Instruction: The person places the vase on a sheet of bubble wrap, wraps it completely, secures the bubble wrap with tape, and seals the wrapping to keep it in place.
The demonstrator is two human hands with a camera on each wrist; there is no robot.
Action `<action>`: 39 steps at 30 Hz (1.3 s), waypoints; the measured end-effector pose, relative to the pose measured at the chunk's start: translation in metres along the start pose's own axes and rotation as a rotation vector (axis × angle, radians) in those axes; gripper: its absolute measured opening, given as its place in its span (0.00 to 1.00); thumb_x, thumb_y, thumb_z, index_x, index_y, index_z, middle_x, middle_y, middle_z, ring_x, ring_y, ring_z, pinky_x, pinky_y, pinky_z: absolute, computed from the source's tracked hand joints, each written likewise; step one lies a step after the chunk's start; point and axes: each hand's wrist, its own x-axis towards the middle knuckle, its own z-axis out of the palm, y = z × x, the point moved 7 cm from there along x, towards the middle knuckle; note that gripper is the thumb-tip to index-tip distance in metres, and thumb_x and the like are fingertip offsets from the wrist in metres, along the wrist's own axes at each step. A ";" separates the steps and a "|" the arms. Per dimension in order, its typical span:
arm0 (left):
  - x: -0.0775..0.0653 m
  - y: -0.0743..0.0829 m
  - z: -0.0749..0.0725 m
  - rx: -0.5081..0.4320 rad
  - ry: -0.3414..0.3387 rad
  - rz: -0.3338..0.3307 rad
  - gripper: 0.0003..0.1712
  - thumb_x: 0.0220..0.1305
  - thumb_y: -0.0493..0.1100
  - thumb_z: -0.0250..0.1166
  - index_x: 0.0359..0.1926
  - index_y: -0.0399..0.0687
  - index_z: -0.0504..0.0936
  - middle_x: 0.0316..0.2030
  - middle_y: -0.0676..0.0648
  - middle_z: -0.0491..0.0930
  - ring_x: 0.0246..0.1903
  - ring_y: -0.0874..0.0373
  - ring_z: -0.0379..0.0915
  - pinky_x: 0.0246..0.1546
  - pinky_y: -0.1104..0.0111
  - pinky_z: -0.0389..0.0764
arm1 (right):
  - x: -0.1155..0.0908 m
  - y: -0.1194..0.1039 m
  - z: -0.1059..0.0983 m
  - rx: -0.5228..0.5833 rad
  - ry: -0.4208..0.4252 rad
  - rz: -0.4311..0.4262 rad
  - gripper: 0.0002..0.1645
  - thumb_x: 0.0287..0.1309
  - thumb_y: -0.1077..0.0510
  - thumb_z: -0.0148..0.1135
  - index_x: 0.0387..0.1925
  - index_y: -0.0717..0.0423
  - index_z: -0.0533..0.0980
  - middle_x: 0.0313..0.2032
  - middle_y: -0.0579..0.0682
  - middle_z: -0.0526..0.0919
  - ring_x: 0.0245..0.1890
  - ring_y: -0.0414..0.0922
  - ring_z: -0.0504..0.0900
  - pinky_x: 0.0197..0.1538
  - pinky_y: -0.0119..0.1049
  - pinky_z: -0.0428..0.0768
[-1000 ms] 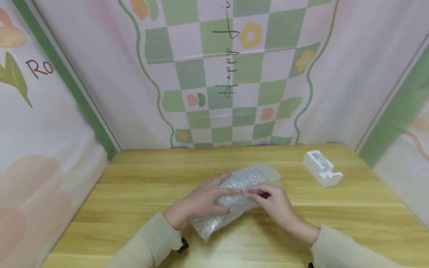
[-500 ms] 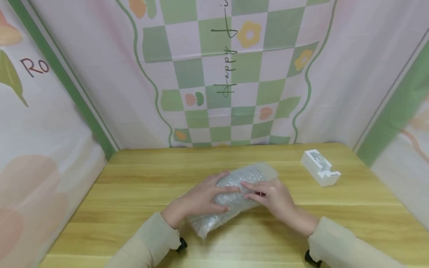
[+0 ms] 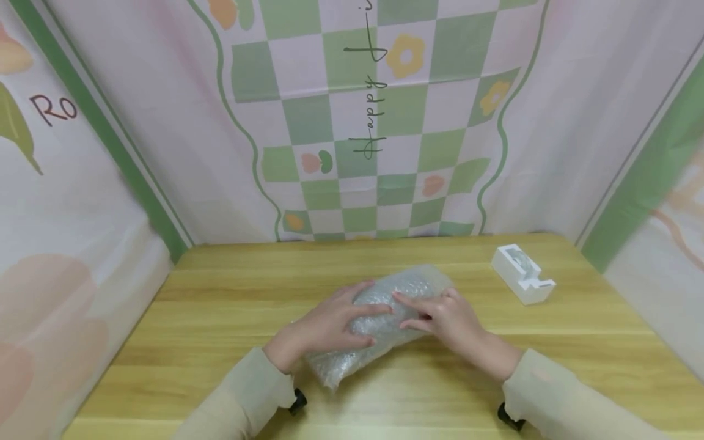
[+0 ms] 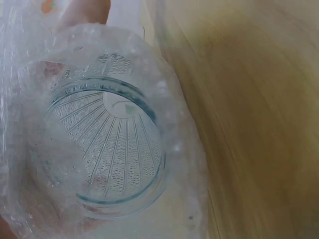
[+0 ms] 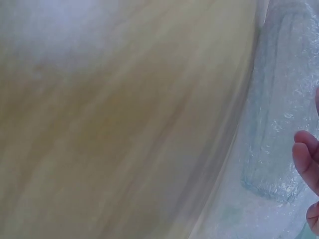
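Observation:
A roll of bubble wrap (image 3: 412, 284) lies slantwise on the wooden table in the head view. Inside it, the left wrist view shows the rim and ribbed wall of a clear glass vessel (image 4: 102, 144) through the wrap's loose end. My left hand (image 3: 338, 321) rests on the near-left part of the roll with fingers spread. At the far-right part, my right hand (image 3: 451, 321) touches the wrap with its index finger extended and thumb apart, the other fingers bent. In the right wrist view its fingertips (image 5: 302, 157) show at the edge beside the wrapped glass.
A white tape dispenser (image 3: 522, 275) with a roll of clear tape stands at the back right of the wooden table (image 3: 231, 293). Patterned cloth (image 3: 360, 183) hangs behind the table and along both sides.
My right thumb and index finger were close together at the wrap's middle; they have parted, and the index finger has extended across the wrap. My left hand stays on the roll.

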 end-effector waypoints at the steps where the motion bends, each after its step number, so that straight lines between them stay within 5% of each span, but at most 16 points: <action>1: 0.000 0.000 0.000 -0.001 0.000 -0.007 0.34 0.69 0.54 0.69 0.74 0.63 0.72 0.80 0.41 0.47 0.75 0.38 0.50 0.69 0.40 0.64 | 0.000 0.000 0.000 -0.010 -0.003 0.000 0.37 0.64 0.29 0.51 0.50 0.51 0.88 0.14 0.37 0.80 0.15 0.28 0.69 0.25 0.29 0.57; 9: -0.001 0.000 0.001 0.009 0.023 -0.093 0.37 0.68 0.57 0.68 0.75 0.69 0.69 0.80 0.42 0.45 0.75 0.37 0.50 0.67 0.38 0.64 | 0.001 0.002 0.002 0.074 -0.067 0.037 0.32 0.66 0.36 0.57 0.58 0.52 0.83 0.18 0.39 0.82 0.17 0.28 0.70 0.22 0.26 0.75; 28: 0.002 0.001 0.002 -0.022 0.140 -0.286 0.37 0.67 0.59 0.67 0.75 0.73 0.68 0.80 0.40 0.48 0.73 0.31 0.52 0.59 0.29 0.67 | 0.008 0.017 0.010 0.122 -0.191 0.123 0.35 0.58 0.54 0.72 0.68 0.48 0.76 0.20 0.41 0.81 0.14 0.24 0.60 0.22 0.24 0.73; 39: 0.008 0.003 0.001 -0.021 0.219 -0.401 0.40 0.65 0.65 0.66 0.76 0.71 0.67 0.79 0.38 0.50 0.72 0.31 0.54 0.54 0.29 0.72 | 0.011 0.030 0.019 0.163 -0.262 0.230 0.35 0.60 0.59 0.71 0.69 0.55 0.74 0.34 0.48 0.89 0.30 0.39 0.87 0.38 0.40 0.86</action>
